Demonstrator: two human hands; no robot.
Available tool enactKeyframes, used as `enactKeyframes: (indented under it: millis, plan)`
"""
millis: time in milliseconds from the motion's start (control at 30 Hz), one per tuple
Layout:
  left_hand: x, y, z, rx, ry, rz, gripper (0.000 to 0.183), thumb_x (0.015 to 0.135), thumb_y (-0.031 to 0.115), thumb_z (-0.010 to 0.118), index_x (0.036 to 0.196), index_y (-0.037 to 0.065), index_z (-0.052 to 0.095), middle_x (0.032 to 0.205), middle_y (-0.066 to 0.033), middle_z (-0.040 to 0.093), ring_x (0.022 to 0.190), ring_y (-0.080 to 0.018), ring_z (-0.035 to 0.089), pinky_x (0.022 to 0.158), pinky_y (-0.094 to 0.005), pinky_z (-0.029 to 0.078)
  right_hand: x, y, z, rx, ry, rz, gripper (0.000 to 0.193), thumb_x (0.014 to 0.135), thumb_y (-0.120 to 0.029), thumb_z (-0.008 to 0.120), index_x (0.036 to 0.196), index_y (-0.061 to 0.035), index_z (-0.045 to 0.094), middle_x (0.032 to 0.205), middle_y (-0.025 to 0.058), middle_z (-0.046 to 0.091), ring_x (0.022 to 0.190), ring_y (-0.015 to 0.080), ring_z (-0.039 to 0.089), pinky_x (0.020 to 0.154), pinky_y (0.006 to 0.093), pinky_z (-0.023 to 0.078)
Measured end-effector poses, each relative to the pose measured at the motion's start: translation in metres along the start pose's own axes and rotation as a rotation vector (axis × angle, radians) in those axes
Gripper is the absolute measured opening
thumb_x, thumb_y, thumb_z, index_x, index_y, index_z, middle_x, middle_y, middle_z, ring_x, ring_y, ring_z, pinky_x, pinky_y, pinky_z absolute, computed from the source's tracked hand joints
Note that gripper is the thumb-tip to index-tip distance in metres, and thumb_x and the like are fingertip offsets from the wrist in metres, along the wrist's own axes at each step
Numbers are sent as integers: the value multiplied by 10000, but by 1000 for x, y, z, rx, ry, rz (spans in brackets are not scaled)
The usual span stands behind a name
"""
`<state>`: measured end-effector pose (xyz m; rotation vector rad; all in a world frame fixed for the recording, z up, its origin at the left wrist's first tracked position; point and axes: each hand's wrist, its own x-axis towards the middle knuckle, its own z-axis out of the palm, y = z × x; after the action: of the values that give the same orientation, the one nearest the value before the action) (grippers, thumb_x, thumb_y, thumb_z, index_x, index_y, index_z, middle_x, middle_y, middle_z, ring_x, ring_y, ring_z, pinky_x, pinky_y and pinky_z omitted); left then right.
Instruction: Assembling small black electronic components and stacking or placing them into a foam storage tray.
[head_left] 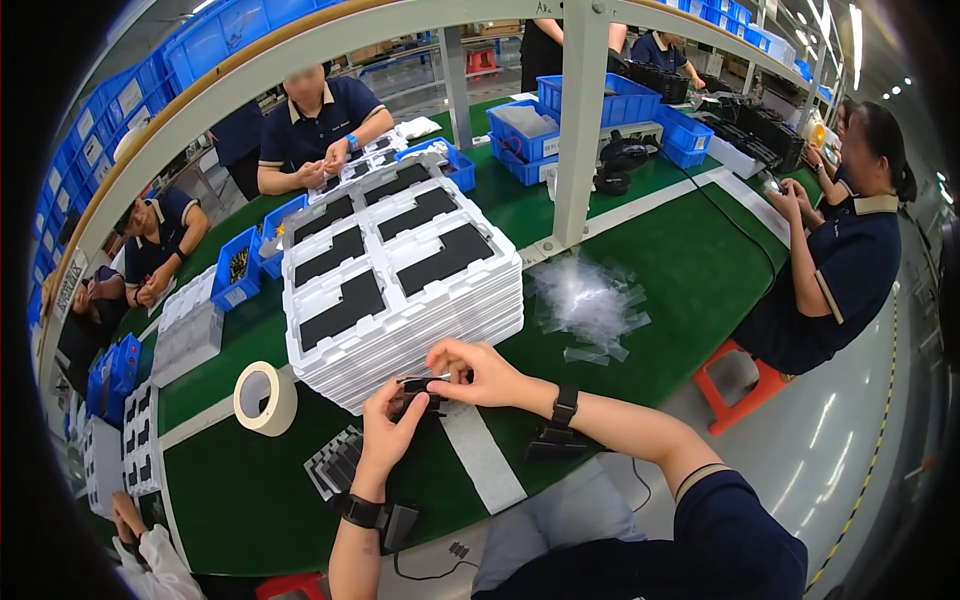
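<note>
One dark piece (pixel 420 385), two-handed grip (pixel 488 375), ridged trays (pixel 450 316)

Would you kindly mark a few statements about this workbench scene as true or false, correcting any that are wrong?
1. The left hand holds a small dark part. True.
2. The right hand is far away from that part. False: its fingers are right beside or on it.
3. The tape roll is to the right of the white tray stack. False: it is to the left.
4. Clear strips lie in a loose pile right of the stack. True.
5. The flat pieces in the top tray are red. False: they are black.
6. Both wrists wear black bands. True.
</note>
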<state>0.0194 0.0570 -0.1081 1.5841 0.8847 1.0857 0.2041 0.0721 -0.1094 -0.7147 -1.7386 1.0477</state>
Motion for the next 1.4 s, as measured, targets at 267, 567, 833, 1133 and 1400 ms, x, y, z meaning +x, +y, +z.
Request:
enactKeyframes:
  millis: [267,567,833,1133,1400]
  plan:
    - [2,3,1,7,-10,-1,180,801,11,582,974,-31,560,892,-48,609,814,-82,561,732,-219,443,0,3,-2,-65,3,-5,260,758,-99,652,964,-43,502,713,19,567,480,25,472,454,181,354]
    - [1,4,0,40,-13,-7,140,799,27,595,923,-33,568,850,-38,605,771,-76,560,695,-220,447,0,-2,-2,-49,-13,25,224,762,-109,647,948,-38,544,680,20,575,467,25,455,454,181,350]
    - [-1,4,-1,34,-10,-5,86,800,26,596,874,-9,570,791,9,577,697,-31,507,617,-179,402,0,0,-1,-92,-8,6,193,754,-99,649,918,-28,576,651,26,578,466,32,473,444,187,360]
    - [0,4,-2,34,-1,-2,94,796,34,602,816,-46,557,767,-27,585,716,-68,547,646,-216,450,1,-2,-2,-98,8,-9,184,750,-92,653,906,-24,583,643,26,582,467,33,481,443,185,363]
    - [0,1,-3,39,-10,11,100,795,39,607,845,-44,579,774,-27,588,722,-74,551,656,-220,450,0,-5,-1,-110,3,-1,188,747,-93,652,911,-29,584,646,35,586,456,42,485,449,192,366]
